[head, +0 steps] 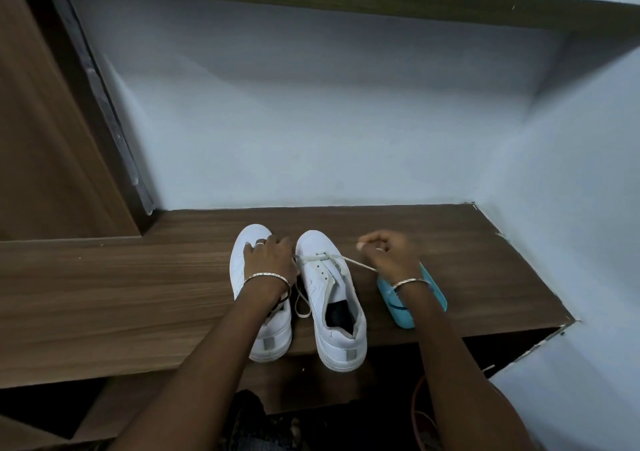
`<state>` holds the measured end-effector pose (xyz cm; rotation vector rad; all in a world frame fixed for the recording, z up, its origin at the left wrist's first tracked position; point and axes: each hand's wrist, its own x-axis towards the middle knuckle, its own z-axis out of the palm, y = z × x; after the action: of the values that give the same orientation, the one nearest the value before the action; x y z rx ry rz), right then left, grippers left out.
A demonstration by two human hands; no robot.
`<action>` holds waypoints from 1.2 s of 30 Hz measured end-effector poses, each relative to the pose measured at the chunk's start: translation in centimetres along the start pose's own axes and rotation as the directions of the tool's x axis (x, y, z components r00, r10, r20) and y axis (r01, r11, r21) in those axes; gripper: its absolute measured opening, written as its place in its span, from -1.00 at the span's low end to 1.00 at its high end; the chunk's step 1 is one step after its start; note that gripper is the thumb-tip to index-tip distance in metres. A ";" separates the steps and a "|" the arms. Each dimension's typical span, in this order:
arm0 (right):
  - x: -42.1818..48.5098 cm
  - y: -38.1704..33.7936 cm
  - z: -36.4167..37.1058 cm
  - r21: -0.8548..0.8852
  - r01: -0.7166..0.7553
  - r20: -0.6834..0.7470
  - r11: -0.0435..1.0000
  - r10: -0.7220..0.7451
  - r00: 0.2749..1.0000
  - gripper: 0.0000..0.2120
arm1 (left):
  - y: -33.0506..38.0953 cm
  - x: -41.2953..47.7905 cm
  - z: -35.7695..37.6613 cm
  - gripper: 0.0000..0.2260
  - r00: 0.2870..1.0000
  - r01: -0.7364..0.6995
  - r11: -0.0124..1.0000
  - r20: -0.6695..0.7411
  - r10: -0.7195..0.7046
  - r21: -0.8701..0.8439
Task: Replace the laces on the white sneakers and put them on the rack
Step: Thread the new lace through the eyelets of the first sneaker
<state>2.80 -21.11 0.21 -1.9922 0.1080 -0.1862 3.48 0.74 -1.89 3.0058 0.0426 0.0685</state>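
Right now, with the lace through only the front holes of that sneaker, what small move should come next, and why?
Probably thread the lace end pinched by the right hand into the next empty eyelet of the right sneaker: it crosses only the frontmost holes, and those behind look unlaced.

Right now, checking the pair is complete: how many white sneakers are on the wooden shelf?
2. The left sneaker lies partly under the left hand; the right sneaker stands beside it, its lace pinched by the right hand. No others show.
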 end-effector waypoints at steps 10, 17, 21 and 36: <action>2.3 1.6 4.5 -0.507 -0.003 0.176 0.862 0.107 0.978 -0.62 | -0.1 1.1 0.0 -0.78 0.998 0.062 0.853 0.057 -0.038 -0.519; 2.5 2.6 3.6 0.199 -0.161 -0.115 0.967 0.187 0.976 -0.76 | -0.6 1.6 -1.4 -0.76 0.981 0.159 0.485 0.083 -0.174 -0.860; 2.4 0.4 0.6 0.816 -0.108 -0.084 0.568 0.301 0.950 -0.71 | -1.4 1.7 -2.2 -0.72 0.983 0.163 0.428 0.109 -0.148 -0.889; -1.2 -3.2 3.1 0.086 0.113 0.349 0.990 -0.136 0.927 -0.74 | 1.5 -0.6 -8.4 -0.79 0.940 0.173 0.307 0.250 0.232 -0.936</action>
<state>2.17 -16.80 1.74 -1.9366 -0.2543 0.0899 2.50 0.32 6.65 1.7146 -0.0736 -0.3289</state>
